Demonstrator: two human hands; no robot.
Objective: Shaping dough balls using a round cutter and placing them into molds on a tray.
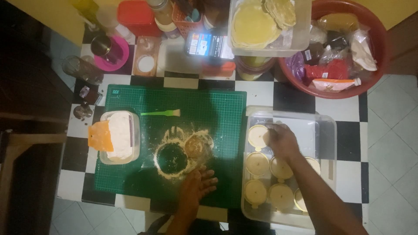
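Head view, looking straight down on a black-and-white checkered floor. A green cutting mat lies at centre, dusted with a ring of flour around a bare dark circle; a small flattened dough disc sits on the ring's upper right edge. The left hand rests flat on the mat just below the flour ring, fingers extended and close together, holding nothing. The right hand reaches into a clear plastic tray just right of the mat; its fingers are curled down near the top-left dough round, but whether they grip it cannot be told. Further pale dough rounds lie in rows in the tray, partly covered by the forearm. On the mat's left edge stands a container of flour with an orange scraper leaning on it. A green brush lies near the mat's top. Above, a clear tub of flat cooked breads and a red basin full of packets.
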